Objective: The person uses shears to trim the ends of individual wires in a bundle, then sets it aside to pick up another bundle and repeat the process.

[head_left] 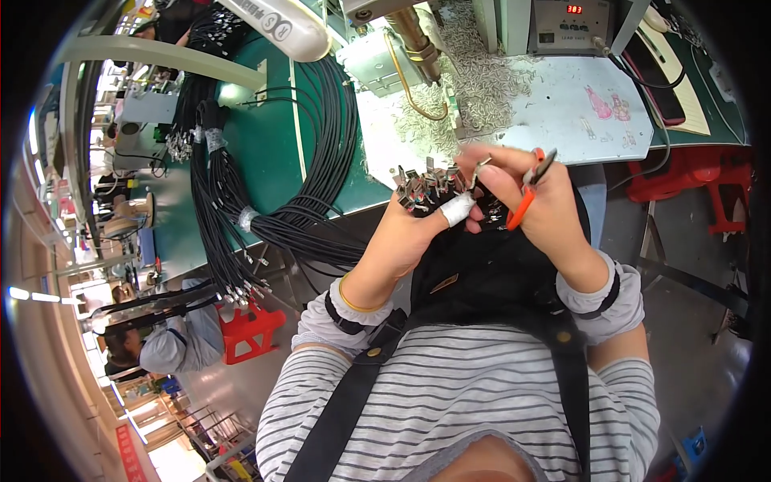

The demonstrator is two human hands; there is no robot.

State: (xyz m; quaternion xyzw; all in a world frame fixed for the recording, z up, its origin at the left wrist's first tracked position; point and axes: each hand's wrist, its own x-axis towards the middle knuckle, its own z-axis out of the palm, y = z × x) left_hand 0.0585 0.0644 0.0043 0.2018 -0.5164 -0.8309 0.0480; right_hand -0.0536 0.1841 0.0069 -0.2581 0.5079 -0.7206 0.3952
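Observation:
My left hand (401, 238) is closed round a bunch of black cables whose metal connector ends (423, 186) stick up above the fingers. White tape (458, 210) wraps the left thumb. Close beside it, my right hand (556, 210) keeps a pair of small orange-handled pliers (520, 210) tucked in the palm, jaws pointing up and away. The right thumb and forefinger meet at a small metal terminal (480, 167) at the edge of the bunch. Whether that piece is joined to a cable is hidden by the fingers. Both hands are in front of the black apron (482, 281), near the table edge.
Ahead stands a press machine (414, 48) amid a heap of small metal terminals (490, 88). Coiled black cables (325, 136) lie on the green table (269, 153) at left. A control box (572, 32), phone (654, 80) and red stool (683, 177) are at right. Another person (181, 341) sits far left.

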